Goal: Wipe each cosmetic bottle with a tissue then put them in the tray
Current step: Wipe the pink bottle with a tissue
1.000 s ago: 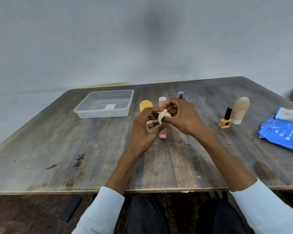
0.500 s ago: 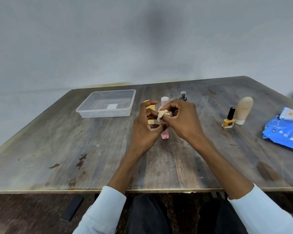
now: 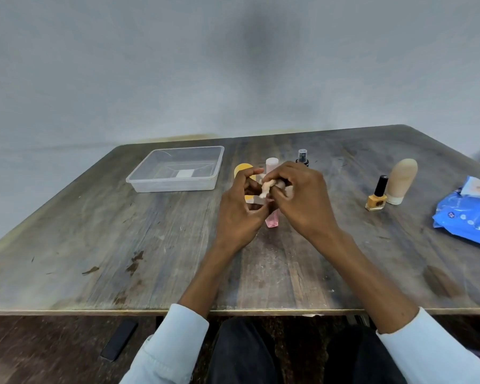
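Meeting above the middle of the wooden table (image 3: 122,259), the left hand (image 3: 240,214) and the right hand (image 3: 302,200) work together on a crumpled beige tissue (image 3: 267,187). The right hand's fingers curl over the tissue and pinch it; the left hand's fingers are curled beside it, and what they hold is hidden, so that grip cannot be told. Behind the hands stand three cosmetic bottles: a yellow bottle (image 3: 241,171), partly hidden by the left hand; a pink bottle with a pale cap (image 3: 272,165), its lower end visible between the hands; and a small clear spray bottle with a black collar (image 3: 302,156). Farther right, touching or just beside each other, stand an orange nail-polish bottle with a black cap (image 3: 377,199) and a beige tube set on its cap (image 3: 401,178). The clear plastic tray (image 3: 175,187) sits at left, well apart from the bottles, holding none of them. A blue wet-wipe pack (image 3: 466,220) lies at the right edge.
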